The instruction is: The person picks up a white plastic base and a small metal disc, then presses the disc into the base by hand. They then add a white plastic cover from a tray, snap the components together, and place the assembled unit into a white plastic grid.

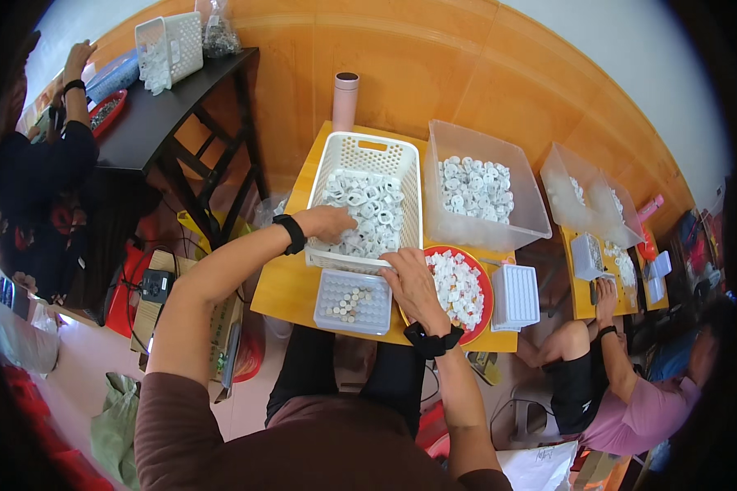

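At far left, along a dark table (131, 143), a co-worker's arm (77, 98) raised near a tilted lattice basket (187, 42), its mouth apparently turned that way for easy reach. Next, on a yellow table (291, 282), the left hand (332, 222) dipped over the side of a white basket (409, 176), among white ring-shaped parts (377, 200). Fingers bent downward, tips buried; cannot tell whether spread, pressed together or pinching a part. Rings heaped in the middle and near end of the basket, likely within easy reach for that reason. Behind, a pink bottle (345, 102), upright by the wall, probably out of the way. In front, close to the body, a clear tray (377, 320) with pockets and a loose cluster of small pale pieces (348, 303), presumably placed for a short reach. Then the right hand (418, 282), laid over the basket's near right corner, fingers slightly apart across the rim, seemingly to steady it; cannot tell how firmly closed. Just beside, a red plate (486, 307) of small white parts (453, 286); beyond, a clear bin (477, 233) of more white parts (475, 188). Farther right, a pale ridged plastic stack (516, 299) at the table's edge, then 1 more co-worker's hand (605, 299) at a 2nd yellow table (583, 304).
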A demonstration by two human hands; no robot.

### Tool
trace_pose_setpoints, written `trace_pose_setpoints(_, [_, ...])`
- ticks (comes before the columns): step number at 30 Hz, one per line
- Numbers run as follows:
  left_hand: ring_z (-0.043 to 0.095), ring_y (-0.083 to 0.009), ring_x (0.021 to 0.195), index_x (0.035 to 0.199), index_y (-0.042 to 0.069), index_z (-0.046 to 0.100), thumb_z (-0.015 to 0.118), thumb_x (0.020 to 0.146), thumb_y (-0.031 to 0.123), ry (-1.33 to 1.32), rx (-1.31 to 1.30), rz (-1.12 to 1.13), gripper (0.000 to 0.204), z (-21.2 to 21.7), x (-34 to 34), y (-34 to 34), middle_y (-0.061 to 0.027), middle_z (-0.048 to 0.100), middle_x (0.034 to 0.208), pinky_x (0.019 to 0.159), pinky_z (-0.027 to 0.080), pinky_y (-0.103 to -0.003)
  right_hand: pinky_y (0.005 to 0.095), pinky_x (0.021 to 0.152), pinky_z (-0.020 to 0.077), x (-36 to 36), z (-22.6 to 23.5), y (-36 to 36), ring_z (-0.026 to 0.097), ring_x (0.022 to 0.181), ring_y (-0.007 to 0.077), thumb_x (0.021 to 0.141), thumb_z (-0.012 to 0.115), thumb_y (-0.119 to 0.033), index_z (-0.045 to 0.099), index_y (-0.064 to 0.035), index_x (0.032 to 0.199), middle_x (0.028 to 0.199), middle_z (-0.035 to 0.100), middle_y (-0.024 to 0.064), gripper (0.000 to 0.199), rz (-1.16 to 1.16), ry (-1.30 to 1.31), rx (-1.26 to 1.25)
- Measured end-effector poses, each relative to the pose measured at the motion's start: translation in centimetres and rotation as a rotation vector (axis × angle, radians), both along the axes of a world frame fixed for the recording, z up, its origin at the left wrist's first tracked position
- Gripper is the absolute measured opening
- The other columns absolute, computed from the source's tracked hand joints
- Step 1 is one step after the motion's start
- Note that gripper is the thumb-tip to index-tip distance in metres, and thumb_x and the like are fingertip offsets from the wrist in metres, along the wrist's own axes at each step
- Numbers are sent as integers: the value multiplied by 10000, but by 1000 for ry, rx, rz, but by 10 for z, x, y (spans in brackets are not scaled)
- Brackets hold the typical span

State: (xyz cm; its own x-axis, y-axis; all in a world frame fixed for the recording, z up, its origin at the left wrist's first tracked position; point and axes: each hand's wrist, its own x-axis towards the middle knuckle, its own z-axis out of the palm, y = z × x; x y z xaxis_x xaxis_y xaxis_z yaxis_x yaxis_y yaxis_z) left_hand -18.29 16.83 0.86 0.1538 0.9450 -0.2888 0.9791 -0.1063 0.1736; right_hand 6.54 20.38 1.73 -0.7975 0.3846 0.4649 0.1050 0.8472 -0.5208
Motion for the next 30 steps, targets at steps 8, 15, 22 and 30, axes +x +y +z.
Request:
trace_pose_setpoints(8, [559,-318,983,1157,55,528,642,752,144,-430,156,87,430,2,-19,-2,-151,583,1068,818,469,-346,384,796,410,-2,-2,0,464,925,314,791,595,-88,567,-44,940,861,507,123,158,-33,-30,14])
trace_pose_setpoints(15, [615,-148,821,1119,62,538,514,905,303,-1034,-70,529,323,38,-10,-17,-101,616,930,663,517,-234,382,803,414,-1,-3,-2,464,941,313,786,597,-91,568,-48,946,864,504,118,168,-46,-40,22])
trace_pose_setpoints(22, [495,-84,551,878,55,560,421,919,455,-1374,-84,681,425,51,-10,-30,4,479,599,515,443,-209,382,800,418,-3,-5,-3,466,946,315,784,597,-94,570,-48,942,863,502,119,166,-59,-35,31])
trace_pose_setpoints(30, [428,-127,525,843,66,544,321,935,420,-1937,-305,591,428,78,30,-84,11,418,577,532,368,-239,383,781,420,-1,-5,-4,472,923,314,784,595,-96,570,-47,937,856,499,124,163,-59,-37,39])
